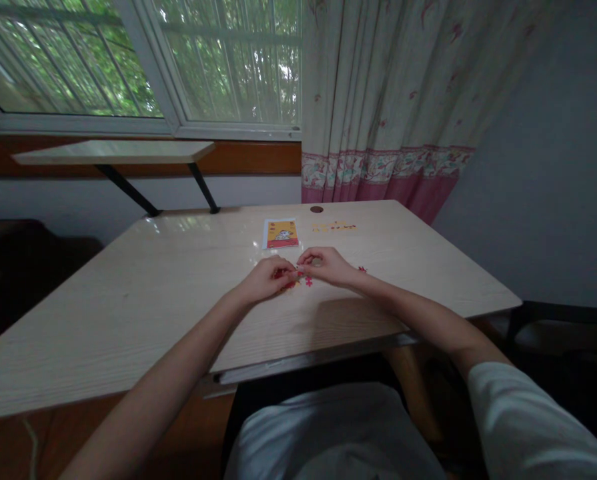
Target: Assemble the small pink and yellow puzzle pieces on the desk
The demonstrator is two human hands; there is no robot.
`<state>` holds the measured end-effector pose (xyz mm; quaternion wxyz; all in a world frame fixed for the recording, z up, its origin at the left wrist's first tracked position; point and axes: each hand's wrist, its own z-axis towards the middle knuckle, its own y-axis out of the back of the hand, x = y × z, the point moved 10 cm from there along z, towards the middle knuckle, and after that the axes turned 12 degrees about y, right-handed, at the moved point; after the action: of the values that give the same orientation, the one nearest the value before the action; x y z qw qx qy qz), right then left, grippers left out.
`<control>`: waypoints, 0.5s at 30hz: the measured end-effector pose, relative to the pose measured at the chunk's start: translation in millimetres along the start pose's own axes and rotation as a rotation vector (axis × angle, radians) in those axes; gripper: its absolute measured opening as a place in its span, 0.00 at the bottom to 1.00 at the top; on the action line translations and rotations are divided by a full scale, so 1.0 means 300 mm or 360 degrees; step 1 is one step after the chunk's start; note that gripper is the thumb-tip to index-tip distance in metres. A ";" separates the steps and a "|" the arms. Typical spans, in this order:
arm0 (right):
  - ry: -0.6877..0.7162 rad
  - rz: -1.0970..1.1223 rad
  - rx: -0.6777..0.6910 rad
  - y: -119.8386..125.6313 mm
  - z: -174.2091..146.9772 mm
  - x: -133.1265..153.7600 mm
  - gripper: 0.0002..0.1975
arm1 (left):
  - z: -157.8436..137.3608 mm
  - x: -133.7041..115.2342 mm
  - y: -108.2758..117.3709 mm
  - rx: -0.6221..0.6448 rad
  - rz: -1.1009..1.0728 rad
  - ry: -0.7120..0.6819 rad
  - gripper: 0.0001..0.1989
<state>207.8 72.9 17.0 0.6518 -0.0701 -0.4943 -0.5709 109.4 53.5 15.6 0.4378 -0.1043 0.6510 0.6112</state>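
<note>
Your left hand (268, 277) and right hand (325, 263) meet over the middle of the pale wood-grain bench (168, 300), nearer its far edge than its left corner. The fingers of your left hand curl over a little cluster of flat, red-and-yellow pieces (292, 285) lying on the bench top. Your right hand brings thumb and forefinger together in a ring, the tips right beside those of your left. You seem to have something small and red at the fingertips, but I cannot tell whether either hand really grips it.

Just on the near side of your right hand lies a small, pink, knobbed piece (309, 282). Another small, dark-red piece (362, 269) sits just beyond your right wrist, toward the bench's right edge. Past your hands, toward the far edge, is a rectangular yellow-and-red picture card (283, 233) with a white border and a pale animal figure. To its right, toward the far right corner, small yellow and red pieces (334, 227) are spread in a loose band.
</note>
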 end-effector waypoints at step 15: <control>0.0554 -0.0965 -0.0036 0.030 -0.012 0.130 0.16 | 0.012 0.082 0.039 -0.0249 -0.0800 0.0333 0.17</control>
<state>211.7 47.3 47.6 0.5263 0.1711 -0.3676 -0.7474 88.5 69.4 7.3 0.4967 -0.3587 0.5972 0.5177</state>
